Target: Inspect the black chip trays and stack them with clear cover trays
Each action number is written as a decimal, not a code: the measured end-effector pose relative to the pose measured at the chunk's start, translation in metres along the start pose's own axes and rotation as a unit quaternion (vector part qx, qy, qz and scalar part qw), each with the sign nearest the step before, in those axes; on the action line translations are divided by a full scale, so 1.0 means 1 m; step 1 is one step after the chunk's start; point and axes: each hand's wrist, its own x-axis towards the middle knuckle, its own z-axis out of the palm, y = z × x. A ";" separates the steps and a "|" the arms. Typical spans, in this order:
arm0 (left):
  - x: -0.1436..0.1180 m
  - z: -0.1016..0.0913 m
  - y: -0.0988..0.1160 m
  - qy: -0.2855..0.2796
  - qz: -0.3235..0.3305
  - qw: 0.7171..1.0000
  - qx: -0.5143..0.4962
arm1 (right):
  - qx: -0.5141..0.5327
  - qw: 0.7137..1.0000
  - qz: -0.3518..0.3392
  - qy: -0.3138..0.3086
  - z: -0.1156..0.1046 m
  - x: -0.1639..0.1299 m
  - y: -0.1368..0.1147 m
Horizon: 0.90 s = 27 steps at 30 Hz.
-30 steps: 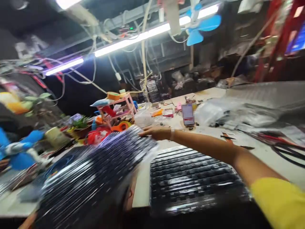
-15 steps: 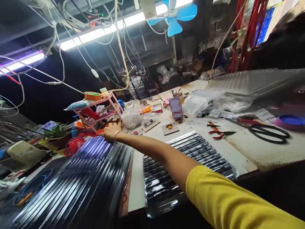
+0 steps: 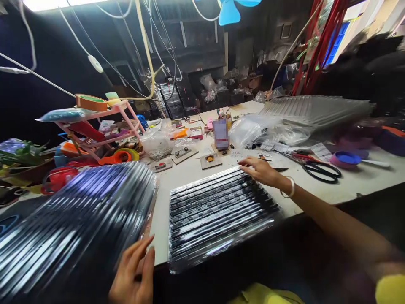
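Note:
A black ribbed plastic tray [image 3: 218, 211] with rows of small dark parts lies on the white table, its near edge at the table's front. My right hand [image 3: 261, 171], with a pale bangle on the wrist, is at the tray's far right corner, its fingers closed on the rim. My left hand [image 3: 134, 270] is low at the front, between this tray and a tall stack of similar black ribbed trays [image 3: 91, 211] on the left. Its thumb and fingers are apart and nothing is in them.
Large black scissors [image 3: 322, 172] and a purple tape roll [image 3: 344, 159] lie to the right. Behind are clear plastic bags [image 3: 253, 131], a pixelated phone-like object [image 3: 220, 134] and small fixtures [image 3: 211, 160]. A pink rack [image 3: 126, 116] stands at the left; cables [image 3: 148, 50] hang overhead.
My right hand has left the far end of the tray stack and moved right to the single tray. My left hand has come into view. The camera view has tilted down.

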 end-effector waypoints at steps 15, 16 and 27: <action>0.065 0.059 0.003 -0.125 -0.233 0.948 -0.178 | 0.213 0.965 0.154 0.012 0.028 -0.078 0.048; 0.069 0.058 0.003 -0.120 -0.254 0.941 -0.189 | 0.227 0.958 0.175 0.006 0.026 -0.075 0.050; 0.094 0.049 0.018 -0.218 -0.390 0.802 -0.396 | 0.301 0.904 0.297 -0.058 0.012 -0.048 0.053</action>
